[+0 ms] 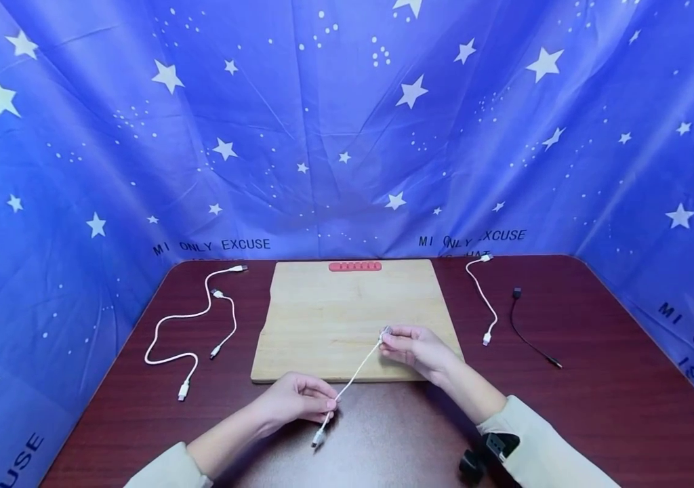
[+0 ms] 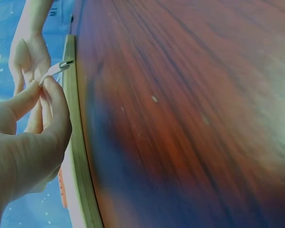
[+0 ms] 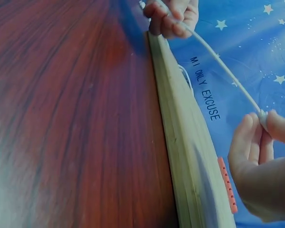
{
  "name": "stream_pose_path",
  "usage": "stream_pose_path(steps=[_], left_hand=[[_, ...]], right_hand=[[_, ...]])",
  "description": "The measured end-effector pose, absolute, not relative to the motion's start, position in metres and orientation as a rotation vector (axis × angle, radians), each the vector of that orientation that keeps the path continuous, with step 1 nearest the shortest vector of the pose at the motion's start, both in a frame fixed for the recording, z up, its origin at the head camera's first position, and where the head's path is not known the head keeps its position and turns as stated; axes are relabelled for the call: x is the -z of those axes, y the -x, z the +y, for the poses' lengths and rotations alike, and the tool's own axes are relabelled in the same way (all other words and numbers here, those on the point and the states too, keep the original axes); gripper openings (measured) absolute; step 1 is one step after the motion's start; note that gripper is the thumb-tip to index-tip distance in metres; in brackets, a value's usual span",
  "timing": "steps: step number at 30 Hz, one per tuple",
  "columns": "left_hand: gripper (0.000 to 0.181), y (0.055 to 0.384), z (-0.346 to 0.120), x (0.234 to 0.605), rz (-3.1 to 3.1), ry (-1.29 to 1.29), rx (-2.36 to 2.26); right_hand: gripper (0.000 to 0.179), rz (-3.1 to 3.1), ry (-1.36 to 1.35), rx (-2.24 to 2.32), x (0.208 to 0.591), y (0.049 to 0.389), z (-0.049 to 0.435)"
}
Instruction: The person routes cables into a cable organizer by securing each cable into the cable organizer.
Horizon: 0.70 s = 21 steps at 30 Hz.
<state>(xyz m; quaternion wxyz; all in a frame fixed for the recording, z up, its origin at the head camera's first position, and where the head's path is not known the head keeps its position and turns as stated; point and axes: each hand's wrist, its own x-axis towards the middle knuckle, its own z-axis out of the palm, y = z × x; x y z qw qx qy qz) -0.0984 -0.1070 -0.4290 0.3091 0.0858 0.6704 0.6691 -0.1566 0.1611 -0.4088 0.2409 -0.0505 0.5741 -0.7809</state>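
Observation:
A short white USB cable is stretched on a slant between both hands, above the table and the front edge of the wooden board. My left hand pinches it near its lower end, and a small white plug sticks out past the fingertips. At the upper end, my right hand grips the cable by its other plug between thumb and fingers, over the board's front right part. In the right wrist view the cord runs taut from one hand to the other.
A red slotted strip lies at the board's back edge. Left of the board are a long white cable and a short white cable. On the right lie another white cable and a short black cable. A starry blue curtain surrounds the table.

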Motion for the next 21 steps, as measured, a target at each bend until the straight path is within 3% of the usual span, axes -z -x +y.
stream_pose_path(steps=[6, 14, 21], left_hand=[[0.030, 0.104, -0.094, 0.428, 1.741, -0.189, -1.789], [0.030, 0.107, -0.074, 0.425, 1.755, -0.130, -1.835], [0.031, 0.108, -0.061, 0.423, 1.781, -0.073, -1.878]], right_hand=[[0.011, 1.606, -0.014, 2.257, 0.405, 0.168, 0.150], [0.045, 1.554, -0.126, 2.307, 0.407, 0.185, 0.144], [0.019, 1.378, -0.148, 2.324, 0.408, 0.194, 0.147]])
